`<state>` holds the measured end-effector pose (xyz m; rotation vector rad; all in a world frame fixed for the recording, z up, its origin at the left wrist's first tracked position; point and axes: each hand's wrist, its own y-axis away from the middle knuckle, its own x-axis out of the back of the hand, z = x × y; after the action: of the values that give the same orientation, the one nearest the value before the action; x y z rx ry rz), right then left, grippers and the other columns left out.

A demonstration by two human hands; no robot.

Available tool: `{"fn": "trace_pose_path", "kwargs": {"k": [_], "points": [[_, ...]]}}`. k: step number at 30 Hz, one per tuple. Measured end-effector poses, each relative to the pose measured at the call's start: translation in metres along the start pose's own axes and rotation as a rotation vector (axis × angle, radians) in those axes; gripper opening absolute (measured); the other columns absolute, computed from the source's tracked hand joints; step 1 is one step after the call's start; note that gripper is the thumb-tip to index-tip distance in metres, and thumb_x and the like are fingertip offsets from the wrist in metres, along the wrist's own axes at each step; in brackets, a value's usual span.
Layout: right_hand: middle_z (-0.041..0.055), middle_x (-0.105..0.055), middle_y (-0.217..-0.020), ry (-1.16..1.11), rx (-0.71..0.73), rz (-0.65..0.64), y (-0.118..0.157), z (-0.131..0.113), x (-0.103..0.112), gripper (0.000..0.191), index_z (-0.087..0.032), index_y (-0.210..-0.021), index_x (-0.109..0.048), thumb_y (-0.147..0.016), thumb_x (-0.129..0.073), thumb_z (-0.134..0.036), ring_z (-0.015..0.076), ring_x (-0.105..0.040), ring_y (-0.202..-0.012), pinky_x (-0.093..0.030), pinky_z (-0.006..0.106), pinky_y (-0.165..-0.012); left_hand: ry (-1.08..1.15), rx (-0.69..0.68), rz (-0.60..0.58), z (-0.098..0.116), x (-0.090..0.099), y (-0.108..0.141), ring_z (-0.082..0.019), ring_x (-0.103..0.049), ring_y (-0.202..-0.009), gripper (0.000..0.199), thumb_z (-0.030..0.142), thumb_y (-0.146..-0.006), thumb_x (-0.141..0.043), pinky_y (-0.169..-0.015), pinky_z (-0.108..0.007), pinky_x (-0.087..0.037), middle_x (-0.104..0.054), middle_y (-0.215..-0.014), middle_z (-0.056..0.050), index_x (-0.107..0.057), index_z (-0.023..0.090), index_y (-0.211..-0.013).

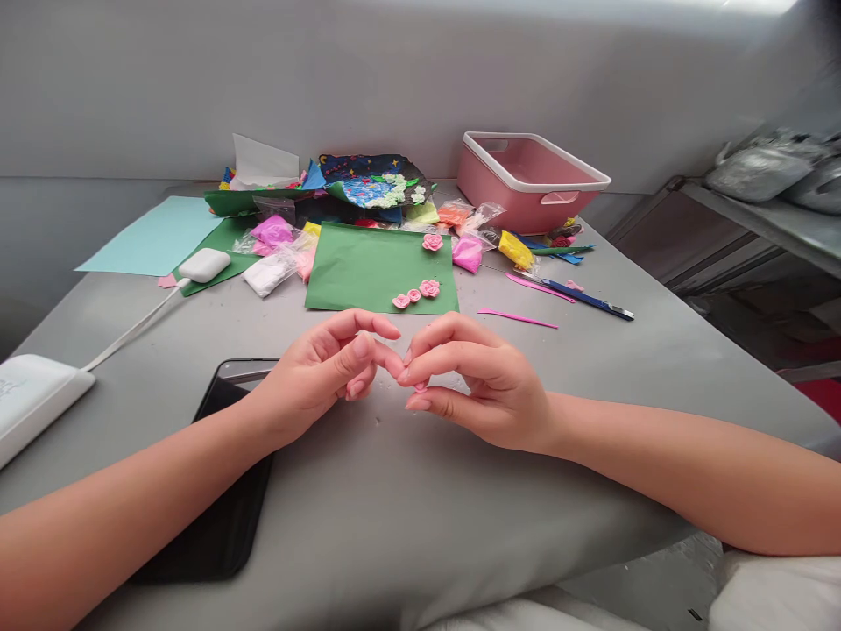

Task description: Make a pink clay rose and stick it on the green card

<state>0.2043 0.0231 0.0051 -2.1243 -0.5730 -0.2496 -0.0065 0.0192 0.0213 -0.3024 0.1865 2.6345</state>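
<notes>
My right hand (pixel 483 381) pinches a small piece of pink clay (pixel 421 386) between thumb and fingers. My left hand (pixel 335 368) is beside it, its index fingertip touching the right fingertips; its fingers are apart and bent, and nothing shows in its grasp. Just beyond both hands lies a green sheet (pixel 368 263). One pink clay rose (pixel 432 242) sits near its upper right corner. Along its lower right edge are a larger rose (pixel 429 288) and two smaller ones (pixel 407 299).
A black phone (pixel 229 526) lies under my left forearm. Pink tools (pixel 519 318) and blue tweezers (pixel 588 299) are at the right. Behind stand a pink basket (pixel 532 175), clay bags (pixel 272 232) and decorated sheets (pixel 374 184). A white charger (pixel 39 399) is left.
</notes>
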Motion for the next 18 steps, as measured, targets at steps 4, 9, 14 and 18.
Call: {"fn": "trace_pose_path", "kwargs": {"k": [4, 9, 14, 18], "points": [[0.0037, -0.061, -0.093, 0.016, 0.014, -0.009, -0.0004, 0.0005, 0.0012, 0.008, -0.018, -0.095, -0.068, -0.088, -0.072, -0.018, 0.0098, -0.063, -0.082, -0.059, 0.024, -0.078, 0.009, 0.033, 0.007, 0.0018, -0.0014, 0.0014, -0.009, -0.040, -0.054, 0.043, 0.060, -0.076, -0.075, -0.054, -0.022, -0.037, -0.072, -0.070, 0.000, -0.067, 0.022, -0.095], [0.0034, -0.061, -0.090, 0.037, 0.012, -0.013, -0.0004, 0.0012, 0.0010, 0.008, -0.019, -0.089, -0.069, -0.086, -0.074, -0.024, 0.0106, -0.062, -0.076, -0.060, 0.026, -0.072, -0.014, 0.032, 0.016, 0.0001, 0.0001, 0.0021, -0.008, -0.041, -0.055, 0.038, 0.056, -0.080, -0.074, -0.054, -0.022, -0.038, -0.074, -0.075, -0.001, -0.068, 0.021, -0.093], [0.0031, -0.060, -0.089, 0.023, -0.001, 0.017, 0.0015, 0.0020, 0.0004, 0.007, -0.019, -0.089, -0.071, -0.084, -0.076, -0.020, 0.0102, -0.063, -0.076, -0.061, 0.025, -0.070, -0.051, 0.059, -0.026, -0.0016, 0.0018, 0.0011, -0.007, -0.045, -0.053, 0.030, 0.044, -0.078, -0.080, -0.052, -0.021, -0.036, -0.077, -0.077, -0.002, -0.068, 0.020, -0.092], [0.0037, -0.060, -0.092, 0.030, -0.014, 0.012, 0.0029, 0.0022, 0.0017, 0.010, -0.020, -0.096, -0.075, -0.087, -0.073, -0.017, 0.0106, -0.065, -0.079, -0.062, 0.025, -0.073, -0.035, 0.091, -0.061, 0.0001, 0.0004, 0.0006, -0.012, -0.063, -0.061, 0.032, 0.039, -0.072, -0.086, -0.057, -0.022, -0.044, -0.078, -0.076, -0.003, -0.070, 0.020, -0.092]]}}
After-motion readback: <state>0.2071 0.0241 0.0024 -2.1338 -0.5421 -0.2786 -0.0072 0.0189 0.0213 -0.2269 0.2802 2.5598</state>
